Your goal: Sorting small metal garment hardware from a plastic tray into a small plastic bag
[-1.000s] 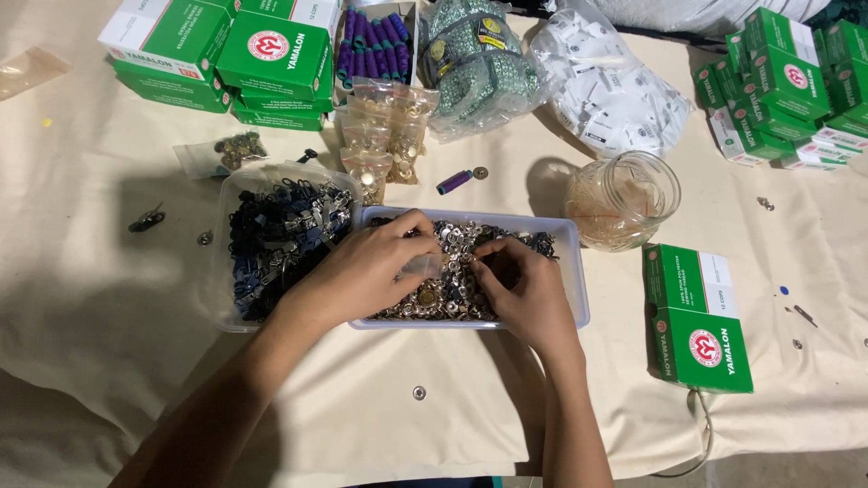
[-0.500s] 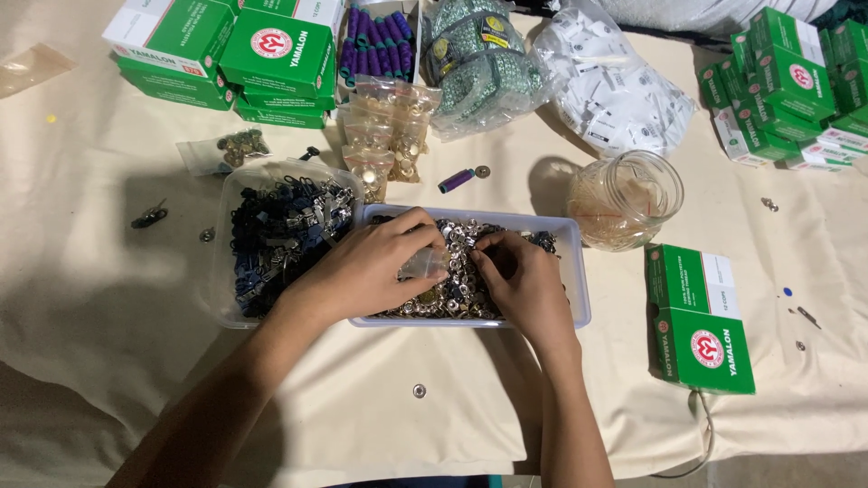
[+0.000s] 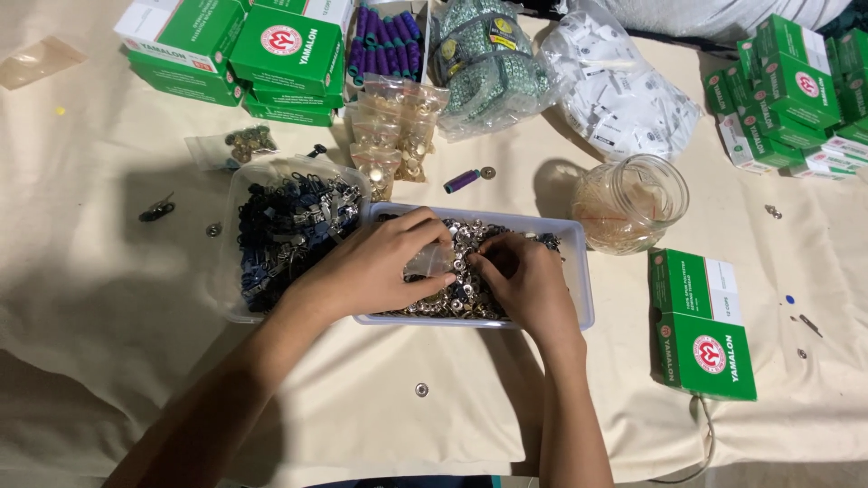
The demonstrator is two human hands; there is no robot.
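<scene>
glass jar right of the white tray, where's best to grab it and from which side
Probably grip the glass jar around its rounded body just under the wide open rim, coming from its right side. It stands upright, the white tray sits close on its left, and the cloth to its right is barer. A hand from above could also span the rim.

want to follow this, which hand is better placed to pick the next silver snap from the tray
Right hand, probably: its fingertips sit on the silver snaps in the white tray, while the left hand holds a small clear bag.
</scene>
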